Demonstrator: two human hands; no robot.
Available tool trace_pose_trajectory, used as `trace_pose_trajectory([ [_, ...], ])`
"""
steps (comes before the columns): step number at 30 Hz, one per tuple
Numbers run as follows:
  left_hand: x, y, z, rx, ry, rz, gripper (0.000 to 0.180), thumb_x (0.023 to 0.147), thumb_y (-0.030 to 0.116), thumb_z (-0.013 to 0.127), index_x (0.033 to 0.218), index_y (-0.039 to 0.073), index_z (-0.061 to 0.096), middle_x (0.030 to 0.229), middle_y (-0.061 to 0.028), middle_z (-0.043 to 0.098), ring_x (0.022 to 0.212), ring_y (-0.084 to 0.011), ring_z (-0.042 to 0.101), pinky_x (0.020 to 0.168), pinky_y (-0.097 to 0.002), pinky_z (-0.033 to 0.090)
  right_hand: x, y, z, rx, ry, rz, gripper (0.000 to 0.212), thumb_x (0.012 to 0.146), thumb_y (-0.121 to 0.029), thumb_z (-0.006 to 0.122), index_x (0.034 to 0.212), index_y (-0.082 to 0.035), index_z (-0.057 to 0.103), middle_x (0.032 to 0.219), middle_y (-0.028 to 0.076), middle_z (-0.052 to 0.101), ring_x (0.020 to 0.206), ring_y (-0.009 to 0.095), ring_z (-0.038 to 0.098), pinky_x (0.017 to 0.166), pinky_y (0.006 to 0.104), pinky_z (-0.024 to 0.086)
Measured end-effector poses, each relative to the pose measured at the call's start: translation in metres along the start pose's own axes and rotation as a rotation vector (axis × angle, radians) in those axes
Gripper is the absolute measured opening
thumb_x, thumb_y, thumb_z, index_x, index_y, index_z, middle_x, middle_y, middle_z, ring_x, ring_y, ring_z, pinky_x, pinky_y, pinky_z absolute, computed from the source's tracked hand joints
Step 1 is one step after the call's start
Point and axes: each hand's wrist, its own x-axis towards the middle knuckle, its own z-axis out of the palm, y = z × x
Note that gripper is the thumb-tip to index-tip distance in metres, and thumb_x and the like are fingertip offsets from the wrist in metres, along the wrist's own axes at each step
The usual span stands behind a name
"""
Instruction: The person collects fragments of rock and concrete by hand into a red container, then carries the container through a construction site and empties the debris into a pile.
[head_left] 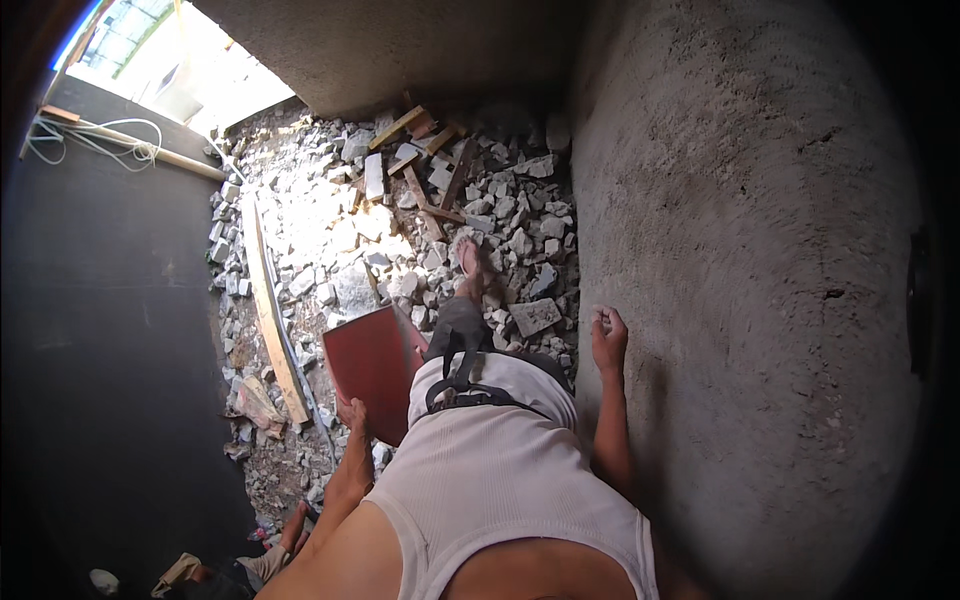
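A red flat-sided panel [372, 362] with a raised, worn edge hangs at my left side, tilted against my leg. My left hand [352, 414] grips its lower left edge; most of the fingers are hidden behind it. On the other side, my right hand [608, 340] is raised beside the rough grey wall [740, 250]. Its fingers are curled in, and I cannot make out whether anything small is between them. My bare or sandalled foot [468, 258] stands ahead on broken rubble [520, 240].
Splintered boards [430, 200] lie in the rubble ahead. A long plank [268, 310] runs along the left, beside a dark panel [110, 330]. A pole [150, 147] with looped cable tops that panel. Another person's bare limb [294, 527] shows at lower left. Daylight enters through an upper-left opening.
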Motion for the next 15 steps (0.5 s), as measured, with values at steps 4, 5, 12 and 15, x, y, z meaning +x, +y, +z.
trace_pose_trajectory([
  [4, 0.016, -0.053, -0.006, 0.136, 0.079, 0.078, 0.058, 0.07, 0.023, 0.057, 0.127, 0.009, 0.059, 0.102, -0.0206, 0.067, 0.094, -0.039, 0.064, 0.087, -0.0452, 0.049, -0.013, 0.012, 0.009, 0.053, 0.002, 0.149, 0.029, 0.09, -0.011, 0.054, 0.114, 0.001, 0.064, 0.096, 0.013, 0.065, 0.075, 0.018, 0.063, 0.067, 0.0339, 0.051],
  [5, 0.009, -0.039, 0.005, 0.091, 0.017, 0.051, 0.056, 0.07, 0.022, 0.057, 0.124, 0.008, 0.06, 0.1, -0.0201, 0.067, 0.092, -0.0385, 0.064, 0.085, -0.0453, 0.049, -0.018, 0.019, 0.001, 0.061, 0.006, 0.205, 0.029, 0.09, -0.011, 0.054, 0.114, 0.001, 0.064, 0.095, 0.013, 0.065, 0.075, 0.017, 0.062, 0.067, 0.0337, 0.051],
  [12, 0.009, -0.066, -0.021, 0.213, 0.047, 0.047, 0.054, 0.072, 0.018, 0.054, 0.124, 0.003, 0.058, 0.1, -0.0217, 0.067, 0.092, -0.0376, 0.064, 0.084, -0.0447, 0.049, -0.023, 0.042, 0.001, 0.113, -0.039, 0.162, 0.027, 0.09, -0.011, 0.055, 0.113, 0.001, 0.064, 0.089, 0.008, 0.064, 0.071, 0.013, 0.058, 0.065, 0.0306, 0.049],
  [15, 0.0, -0.047, -0.019, 0.117, -0.049, 0.069, 0.06, 0.072, 0.016, 0.053, 0.131, 0.003, 0.055, 0.105, -0.024, 0.066, 0.099, -0.0387, 0.063, 0.089, -0.0444, 0.049, -0.01, 0.036, -0.001, 0.105, -0.03, 0.165, 0.027, 0.091, -0.011, 0.055, 0.113, 0.002, 0.063, 0.089, 0.007, 0.063, 0.07, 0.012, 0.056, 0.065, 0.0292, 0.048],
])
